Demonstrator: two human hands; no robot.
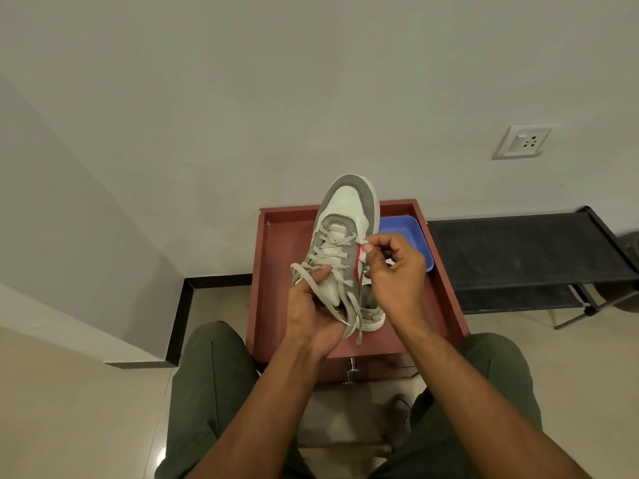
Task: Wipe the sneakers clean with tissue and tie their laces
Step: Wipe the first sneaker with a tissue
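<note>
The sneaker (345, 243) is being held up at the centre of the frame, above the red-brown counter (276, 305) with its raised rim, so that the laces (328, 250) are being turned toward the camera and kept within reach of both hands. It is being cradled from beneath near the heel by the left hand (311, 312), whose fingers are being curled round the collar and loose lace ends; that grip is grasping the shoe, judged to be steadying it. The right hand (394, 267) is being brought in from the right of centre, its thumb and forefinger pinching what looks like a lace tip or a scrap of tissue beside the eyelets; which one cannot be told. The long axis of the sneaker is being kept running from lower centre to upper centre, toe pointing up the frame toward the wall, heel toward the person. A blue tray (411, 236) is lying on the counter behind the right hand
</note>
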